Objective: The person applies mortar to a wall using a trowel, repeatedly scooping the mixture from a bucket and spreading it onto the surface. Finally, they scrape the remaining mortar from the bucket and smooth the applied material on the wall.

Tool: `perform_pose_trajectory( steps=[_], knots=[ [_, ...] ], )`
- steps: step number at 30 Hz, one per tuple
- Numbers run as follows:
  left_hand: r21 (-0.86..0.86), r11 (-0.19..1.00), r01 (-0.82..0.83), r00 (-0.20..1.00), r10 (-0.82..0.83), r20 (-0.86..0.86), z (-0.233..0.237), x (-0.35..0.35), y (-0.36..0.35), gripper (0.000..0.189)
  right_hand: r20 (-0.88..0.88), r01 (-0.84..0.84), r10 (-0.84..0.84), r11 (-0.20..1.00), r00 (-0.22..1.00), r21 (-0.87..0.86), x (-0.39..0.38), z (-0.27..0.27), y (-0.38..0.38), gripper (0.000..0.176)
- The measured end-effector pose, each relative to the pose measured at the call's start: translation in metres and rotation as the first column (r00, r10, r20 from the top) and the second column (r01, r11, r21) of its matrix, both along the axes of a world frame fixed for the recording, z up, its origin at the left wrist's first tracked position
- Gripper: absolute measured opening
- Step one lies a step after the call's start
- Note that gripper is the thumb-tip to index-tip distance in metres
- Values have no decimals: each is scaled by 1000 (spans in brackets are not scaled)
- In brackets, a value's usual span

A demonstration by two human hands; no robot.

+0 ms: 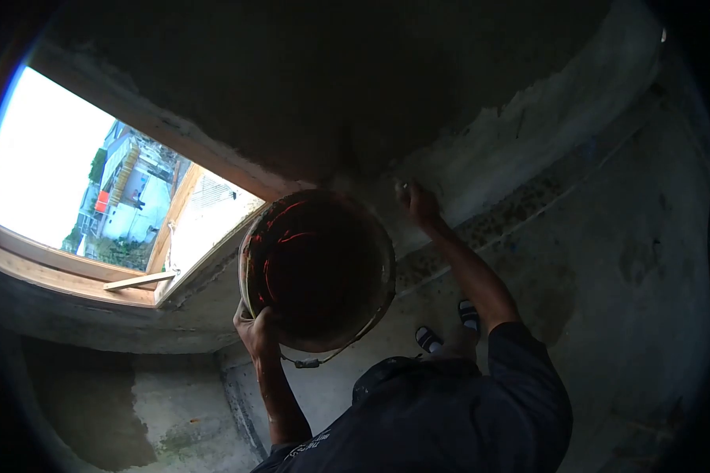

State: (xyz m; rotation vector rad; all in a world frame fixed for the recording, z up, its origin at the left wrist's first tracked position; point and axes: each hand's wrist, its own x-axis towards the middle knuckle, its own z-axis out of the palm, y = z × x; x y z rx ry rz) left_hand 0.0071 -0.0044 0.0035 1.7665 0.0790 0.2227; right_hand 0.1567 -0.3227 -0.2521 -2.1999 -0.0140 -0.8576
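Observation:
My left hand [258, 333] grips the rim of a large round bucket [386, 272] at its lower left side. The bucket is tilted so that I look into its dark inside, where reddish streaks of light show. Its wire handle [347, 347] hangs along the near edge with a small grip on it. My right hand [420, 203] is closed in a fist to the right of the bucket, close to the wall [528, 110]. A small pale spot shows at its fingers; what it holds, if anything, is too dark to make out.
A window opening with a wooden frame [63, 272] lies to the left, with buildings and bright sky outside. A short wood strip [140, 281] crosses its corner. Dark, damp-looking patches mark the grey wall. My sandalled feet [428, 339] stand on the concrete floor [607, 315].

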Motion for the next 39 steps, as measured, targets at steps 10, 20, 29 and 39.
perform_pose_trajectory(
  steps=[10,20,29,39],
  knots=[
    [40,999,-7,999,9,-51,-4,3,6,35,-83,74,-73,997,994,1,17,-49,18,30],
    [41,998,44,999,-42,-30,-9,6,10,37,-48,149,-142,964,989,221,11,13,-6,28],
    [50,998,24,1000,-24,-11,-12,10,9,34,-219,-16,0,997,976,-72,-21,-28,33,35],
    [14,1000,25,999,-25,-20,-8,7,5,33,-7,220,-222,960,975,170,23,27,-30,26]
  ],
)
